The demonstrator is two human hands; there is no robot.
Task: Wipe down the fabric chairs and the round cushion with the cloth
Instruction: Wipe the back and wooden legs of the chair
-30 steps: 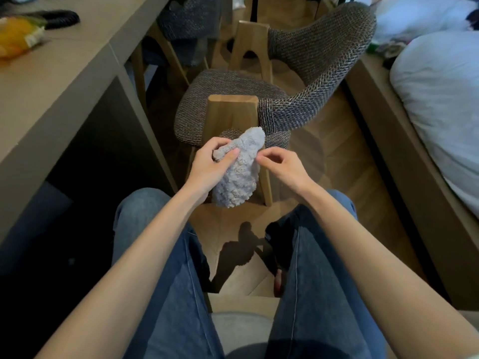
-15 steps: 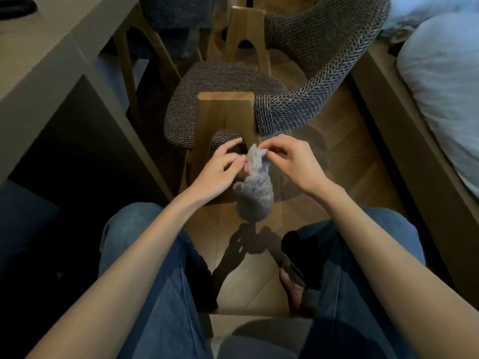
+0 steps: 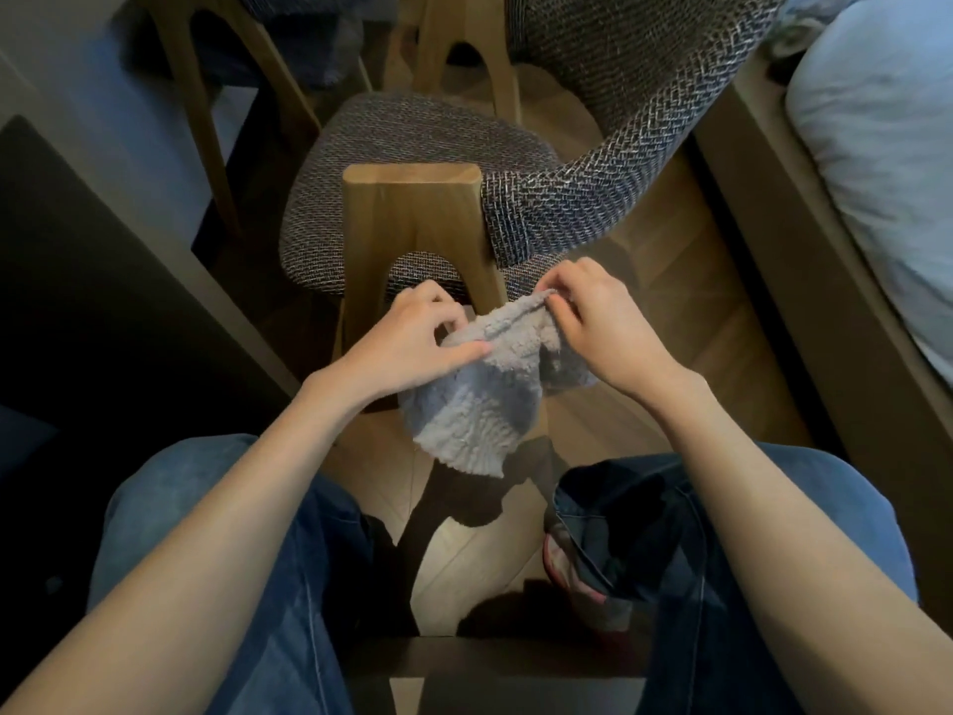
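Cloth (image 3: 474,410) at centre, held between left hand (image 3: 412,345) and right hand (image 3: 603,322), above the floor (image 3: 696,312). Chair (image 3: 412,147) just beyond the hands. Desk (image 3: 77,281) at left; bed (image 3: 876,157) at right. Second chair (image 3: 278,38) far left, behind the first.

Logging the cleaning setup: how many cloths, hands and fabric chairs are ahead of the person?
Cloths: 1, the cloth
Hands: 2, left hand and right hand, both pinching it
Fabric chairs: 2, near chair, far chair partly cut off
Total: 5
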